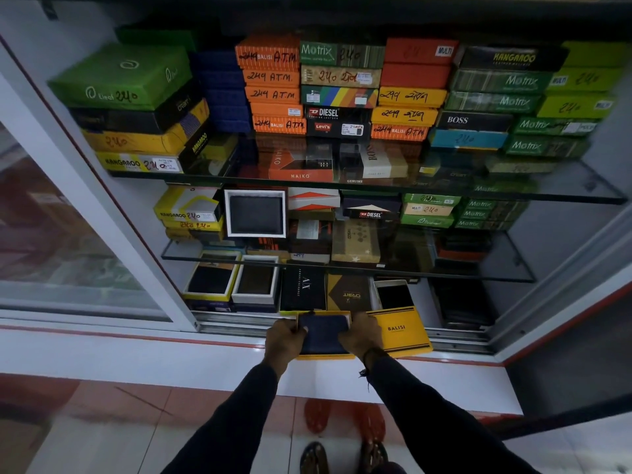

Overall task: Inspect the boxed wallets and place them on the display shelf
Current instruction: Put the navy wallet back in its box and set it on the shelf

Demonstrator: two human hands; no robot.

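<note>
An open yellow wallet box [324, 354] rests on the white ledge at the cabinet's front, with a dark navy wallet [324, 333] lying in it. My left hand [283, 340] grips the box and wallet at the left edge. My right hand [360, 335] grips them at the right edge. The yellow BALISI lid [400, 331] lies just right of my right hand, leaning against the box. Behind them, the lowest display shelf [239, 316] holds open boxed wallets and dark boxes.
Two glass shelves [564, 196] above carry stacked coloured wallet boxes. An open white box with a dark wallet [255, 213] stands upright on the middle shelf. A sliding glass door [68, 234] sits at the left. My feet stand on the tiled floor below.
</note>
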